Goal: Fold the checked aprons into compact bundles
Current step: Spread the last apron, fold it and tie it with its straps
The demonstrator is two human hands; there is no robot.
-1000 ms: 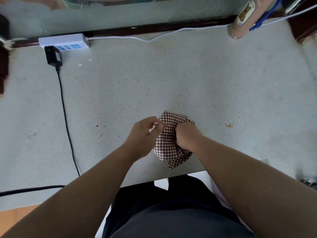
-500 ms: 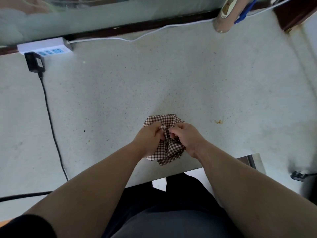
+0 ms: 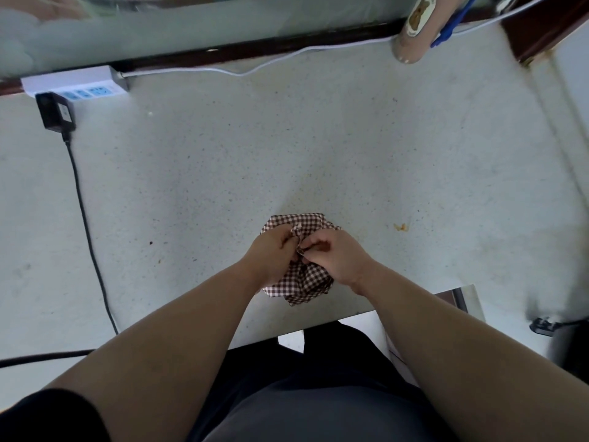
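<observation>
Close to the near edge of the table, left hand and right hand both pinch the gathered top of the bunched checked apron; if either pinch slips, the loose folds likely spring open or slide off that edge.
</observation>
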